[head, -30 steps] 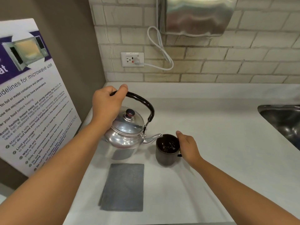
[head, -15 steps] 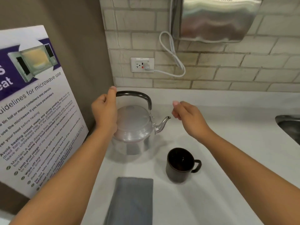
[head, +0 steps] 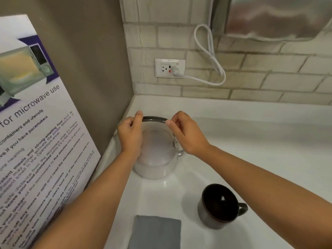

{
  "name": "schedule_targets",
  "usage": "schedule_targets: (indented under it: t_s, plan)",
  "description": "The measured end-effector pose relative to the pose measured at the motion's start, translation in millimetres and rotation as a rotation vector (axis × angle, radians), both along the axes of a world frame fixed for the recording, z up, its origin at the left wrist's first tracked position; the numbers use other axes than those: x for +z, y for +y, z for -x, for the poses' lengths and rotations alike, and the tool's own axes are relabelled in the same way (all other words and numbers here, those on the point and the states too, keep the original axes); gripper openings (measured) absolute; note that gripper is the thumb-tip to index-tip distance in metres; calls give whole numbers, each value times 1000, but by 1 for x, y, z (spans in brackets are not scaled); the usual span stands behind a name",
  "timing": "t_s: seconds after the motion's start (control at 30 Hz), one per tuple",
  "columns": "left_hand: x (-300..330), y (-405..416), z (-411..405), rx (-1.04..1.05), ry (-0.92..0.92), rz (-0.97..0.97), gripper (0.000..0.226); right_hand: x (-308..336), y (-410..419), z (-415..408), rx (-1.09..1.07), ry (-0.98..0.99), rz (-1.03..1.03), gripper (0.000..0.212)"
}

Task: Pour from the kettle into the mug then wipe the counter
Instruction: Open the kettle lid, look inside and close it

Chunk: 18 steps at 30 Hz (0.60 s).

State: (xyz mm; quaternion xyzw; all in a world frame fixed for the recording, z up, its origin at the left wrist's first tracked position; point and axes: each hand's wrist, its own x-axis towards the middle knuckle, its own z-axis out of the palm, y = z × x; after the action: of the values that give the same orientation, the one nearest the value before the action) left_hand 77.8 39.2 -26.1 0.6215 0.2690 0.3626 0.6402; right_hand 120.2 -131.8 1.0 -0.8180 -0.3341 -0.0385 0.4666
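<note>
A shiny metal kettle (head: 156, 155) with a black arched handle stands upright on the white counter (head: 251, 144), close to the left wall. My left hand (head: 130, 134) pinches the left end of the handle. My right hand (head: 186, 133) holds the right end with its fingertips and covers part of the spout. A dark mug (head: 218, 205) stands in front and to the right of the kettle, its handle pointing right, with dark liquid inside. A folded grey cloth (head: 155, 232) lies flat at the bottom edge, left of the mug.
A microwave-use poster (head: 36, 141) leans against the brown wall on the left. On the tiled back wall there is a socket (head: 169, 68) with a white cord, below a steel dispenser (head: 276, 17).
The kettle has gone from tilted over the mug to standing upright near the back corner. My right hand left the mug and moved up onto the kettle handle. The view has shifted closer.
</note>
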Motion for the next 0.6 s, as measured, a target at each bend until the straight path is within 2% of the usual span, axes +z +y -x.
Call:
schedule_targets:
  t_s: [0.23, 0.37, 0.43, 0.6]
  plan:
    - [-10, 1, -4, 11, -25, -9, 54, -16, 7, -13, 20, -39, 35, 30]
    - [-14, 1, -3, 46, -38, -131, 61, -19, 10, -22, 43, -60, 82, 32]
    - [-14, 5, -6, 53, 21, -167, 69, -20, 13, -28, 37, -52, 93, 35]
    - [-9, 24, -23, 22, 304, -270, 83, -23, 23, -43, -53, 38, 183, 46]
